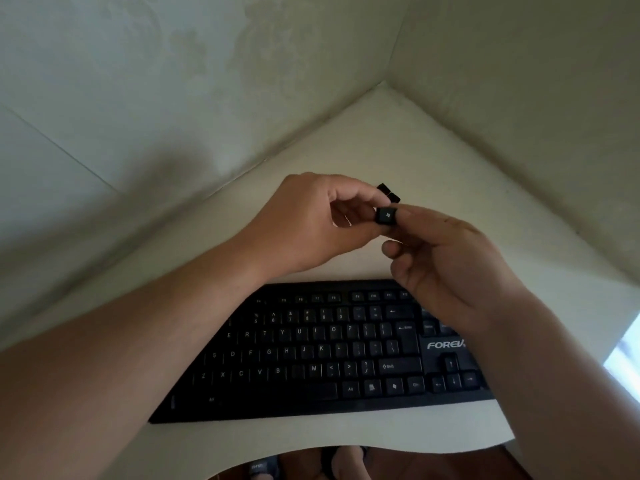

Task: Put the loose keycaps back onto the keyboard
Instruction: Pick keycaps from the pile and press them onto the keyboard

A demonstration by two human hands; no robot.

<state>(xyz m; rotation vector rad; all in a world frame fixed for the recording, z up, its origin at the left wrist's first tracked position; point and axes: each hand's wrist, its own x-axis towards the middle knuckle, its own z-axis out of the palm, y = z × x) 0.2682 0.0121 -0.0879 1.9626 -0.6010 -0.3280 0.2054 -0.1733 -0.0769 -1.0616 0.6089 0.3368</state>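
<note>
keyboard (pixel 322 351): black, flat on tabletop, near edge | keycap (pixel 385 215): black, Windows logo, held above keyboard | two more keycaps (pixel 388 193): black, just behind

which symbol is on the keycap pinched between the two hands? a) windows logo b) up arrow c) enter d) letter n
a: the keycap held between the left hand and right hand above the keyboard shows a small four-pane windows logo on its face.
</note>
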